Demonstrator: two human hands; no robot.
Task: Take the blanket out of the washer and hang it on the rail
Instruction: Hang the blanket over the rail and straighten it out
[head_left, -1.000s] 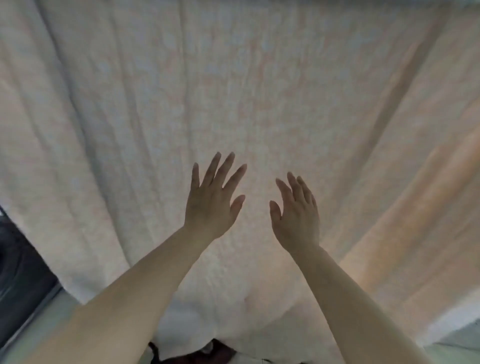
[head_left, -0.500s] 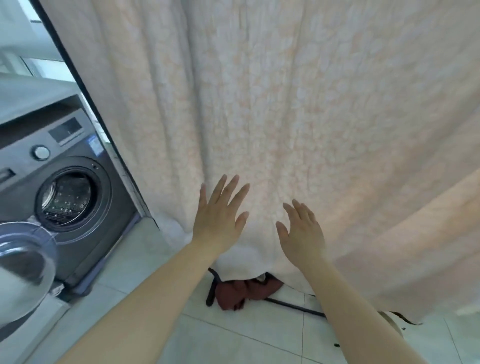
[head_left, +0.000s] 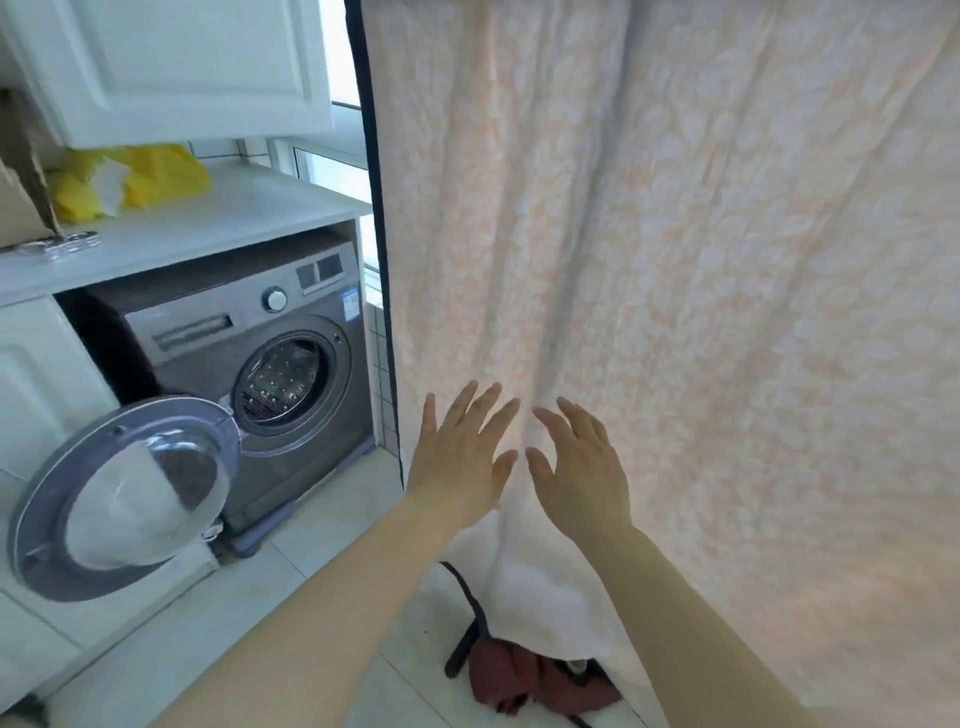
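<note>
A pale peach blanket (head_left: 701, 312) with a faint white pattern hangs in long vertical folds and fills the right side of the view, its dark-trimmed left edge running down beside the washer (head_left: 260, 374). Its lower edge reaches close to the tiled floor (head_left: 291, 597), and the rail it hangs from lies above the top of the view. Both of the person's bare arms reach forward to the cloth. The left hand (head_left: 460, 465) is spread flat, fingers straight and fanned, against the blanket near its left edge. The right hand (head_left: 582, 475) sits just beside it, fingers loosely spread and slightly bent over a fold; whether the fingertips press into the fabric cannot be told. Neither hand grips anything. Below the blanket's hem a dark red cloth (head_left: 540, 686) lies on the floor beside a black strap. To the left, the grey front-loading washer stands under a white countertop (head_left: 218, 218), its round door (head_left: 124, 499) swung wide open and the drum showing bare metal. A yellow bag (head_left: 140, 182) rests on the countertop below a white cabinet (head_left: 171, 67).
</note>
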